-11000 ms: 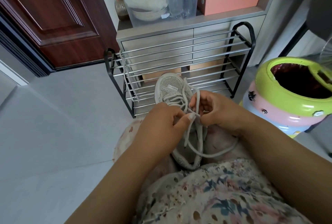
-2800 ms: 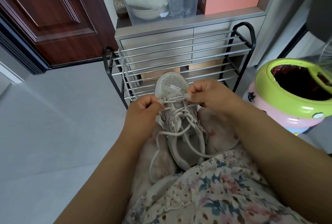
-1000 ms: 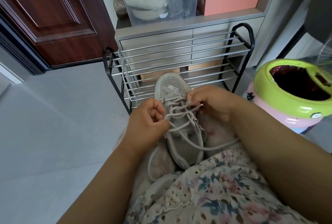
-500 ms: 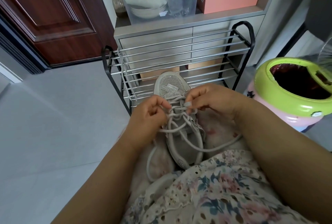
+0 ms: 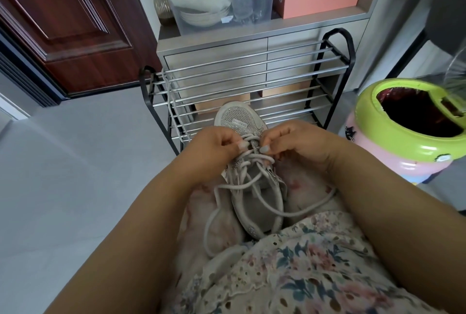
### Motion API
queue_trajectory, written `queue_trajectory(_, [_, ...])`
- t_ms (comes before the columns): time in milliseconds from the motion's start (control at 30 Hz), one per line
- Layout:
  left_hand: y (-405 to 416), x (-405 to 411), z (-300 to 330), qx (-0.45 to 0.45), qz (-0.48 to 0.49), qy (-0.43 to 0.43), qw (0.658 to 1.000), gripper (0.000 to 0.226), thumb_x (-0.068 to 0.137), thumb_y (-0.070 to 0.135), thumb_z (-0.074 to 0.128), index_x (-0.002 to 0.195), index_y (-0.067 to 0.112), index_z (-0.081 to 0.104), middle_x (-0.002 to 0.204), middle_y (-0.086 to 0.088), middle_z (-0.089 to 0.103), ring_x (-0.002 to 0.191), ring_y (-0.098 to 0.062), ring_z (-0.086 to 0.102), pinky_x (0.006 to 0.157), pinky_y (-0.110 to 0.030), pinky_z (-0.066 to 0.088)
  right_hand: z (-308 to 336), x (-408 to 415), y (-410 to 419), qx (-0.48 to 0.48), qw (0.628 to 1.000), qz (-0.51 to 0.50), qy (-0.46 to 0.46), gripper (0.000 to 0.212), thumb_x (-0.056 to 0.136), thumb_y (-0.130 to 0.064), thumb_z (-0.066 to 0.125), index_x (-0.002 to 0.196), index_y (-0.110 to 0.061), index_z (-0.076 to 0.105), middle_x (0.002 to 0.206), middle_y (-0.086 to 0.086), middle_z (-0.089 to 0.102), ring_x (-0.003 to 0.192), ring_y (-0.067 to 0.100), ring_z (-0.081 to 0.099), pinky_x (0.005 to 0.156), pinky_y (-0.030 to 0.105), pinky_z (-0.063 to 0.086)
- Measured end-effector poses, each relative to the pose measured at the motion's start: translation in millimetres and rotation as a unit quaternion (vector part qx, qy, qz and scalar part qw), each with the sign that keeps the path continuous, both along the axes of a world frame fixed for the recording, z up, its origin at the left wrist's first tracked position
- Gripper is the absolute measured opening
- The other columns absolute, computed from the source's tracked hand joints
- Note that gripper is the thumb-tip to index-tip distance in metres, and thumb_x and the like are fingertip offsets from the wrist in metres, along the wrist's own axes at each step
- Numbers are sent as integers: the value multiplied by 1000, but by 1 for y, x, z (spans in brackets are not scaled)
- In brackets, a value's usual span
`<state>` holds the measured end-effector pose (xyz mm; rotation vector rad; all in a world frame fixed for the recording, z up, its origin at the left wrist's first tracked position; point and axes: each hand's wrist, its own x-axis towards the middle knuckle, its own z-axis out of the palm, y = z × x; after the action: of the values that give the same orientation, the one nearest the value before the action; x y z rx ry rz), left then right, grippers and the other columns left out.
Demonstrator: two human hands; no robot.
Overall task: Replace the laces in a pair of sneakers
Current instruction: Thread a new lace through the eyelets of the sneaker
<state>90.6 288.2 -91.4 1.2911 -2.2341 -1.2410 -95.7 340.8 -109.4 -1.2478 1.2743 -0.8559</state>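
A grey mesh sneaker (image 5: 238, 122) lies on my lap, toe pointing away from me. A light grey lace (image 5: 254, 180) crosses its eyelets, and two loose ends trail over my lap to the left and right. My left hand (image 5: 214, 148) pinches the lace at the left side of the lower eyelets. My right hand (image 5: 295, 143) pinches the lace at the right side, fingertips close to those of the left. Only one sneaker is in view.
A black-framed metal shoe rack (image 5: 247, 82) stands just beyond the sneaker, with a grey cabinet (image 5: 216, 49) behind it. A green and pink bin (image 5: 408, 132) is at the right. Grey floor (image 5: 75, 175) spreads to the left, below a dark wooden door (image 5: 68, 24).
Both hands have drawn together over the eyelets near the toe end of the lacing, fingertips now almost meeting. The sneaker has stayed on my lap.
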Motion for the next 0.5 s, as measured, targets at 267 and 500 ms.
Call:
queue_trajectory(267, [2, 0, -6, -8, 42, -3, 999, 29, 89, 38, 63, 75, 15, 70, 60, -7, 60, 47, -11, 46, 55, -29, 42, -8, -1, -5, -8, 1000, -16, -17, 4, 62, -15, 66, 60, -12, 68, 58, 8, 49, 54, 10, 42, 55, 23, 32])
queue_trajectory(500, [0, 7, -9, 182, 4, 183, 966, 22, 89, 18, 60, 79, -1, 63, 57, -15, 51, 56, -23, 40, 61, -29, 40, -9, -2, -4, -11, 999, -30, -27, 9, 64, -16, 65, 59, -8, 65, 60, 10, 47, 55, 13, 38, 57, 27, 30])
